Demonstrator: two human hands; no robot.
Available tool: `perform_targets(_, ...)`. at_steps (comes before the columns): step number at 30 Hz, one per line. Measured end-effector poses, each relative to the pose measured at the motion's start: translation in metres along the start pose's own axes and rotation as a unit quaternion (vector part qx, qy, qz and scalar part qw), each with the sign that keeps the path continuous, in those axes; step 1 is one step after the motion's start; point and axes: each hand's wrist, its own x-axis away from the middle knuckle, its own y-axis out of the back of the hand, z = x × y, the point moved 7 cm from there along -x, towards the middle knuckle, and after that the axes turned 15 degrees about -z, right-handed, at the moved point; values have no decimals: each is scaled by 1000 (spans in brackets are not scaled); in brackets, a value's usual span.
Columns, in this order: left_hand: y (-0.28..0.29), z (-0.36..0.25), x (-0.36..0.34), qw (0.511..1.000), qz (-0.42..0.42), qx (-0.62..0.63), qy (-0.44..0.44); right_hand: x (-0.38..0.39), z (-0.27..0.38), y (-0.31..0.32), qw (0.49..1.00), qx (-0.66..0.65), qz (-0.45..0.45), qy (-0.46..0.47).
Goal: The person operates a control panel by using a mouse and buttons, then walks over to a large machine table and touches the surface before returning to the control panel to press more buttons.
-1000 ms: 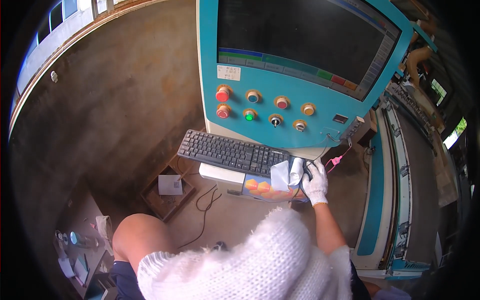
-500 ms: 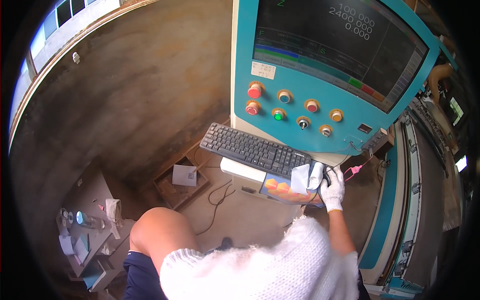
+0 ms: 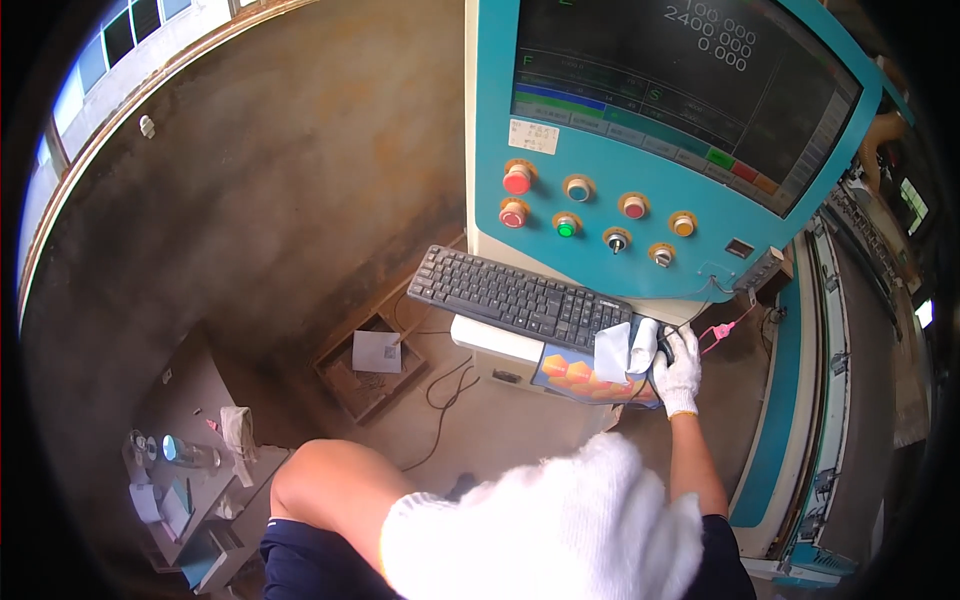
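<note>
My right hand (image 3: 679, 372), in a white knitted glove, rests over a black computer mouse (image 3: 664, 346) with its fingers curved round it. The mouse sits on a blue and orange mouse pad (image 3: 572, 373), beside a curled strip of white paper (image 3: 612, 352). To its left lies a black keyboard (image 3: 520, 300) on the console's shelf. My left hand (image 3: 555, 525), also gloved in white, is raised very close to the camera at the bottom centre. It looks large and blurred, its elbow bent out to the left; its fingers cannot be made out.
A teal control console (image 3: 590, 260) carries a screen (image 3: 690, 90) and several push buttons and knobs. A pink cord (image 3: 718, 333) hangs on the right. At lower left, a small table (image 3: 205, 480) holds a bottle (image 3: 192, 453) and papers. A cable (image 3: 440, 405) trails on the floor.
My left gloved hand has shifted right and looks bigger and rounder. The whole view has moved slightly. My right hand stays on the mouse.
</note>
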Motion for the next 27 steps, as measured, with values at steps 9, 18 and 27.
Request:
perform_targets(9,-155,117,361,566,-127,167,797,4,11,-1,1000,-16,-17,-2)
perform_targets(18,-196,162,411,226,-320,233,890,1,13,1,999,-20,-16,-22)
perform_targets(27,-234,206,403,231,-452,220,833,5,6,1,999,-20,-31,-19)
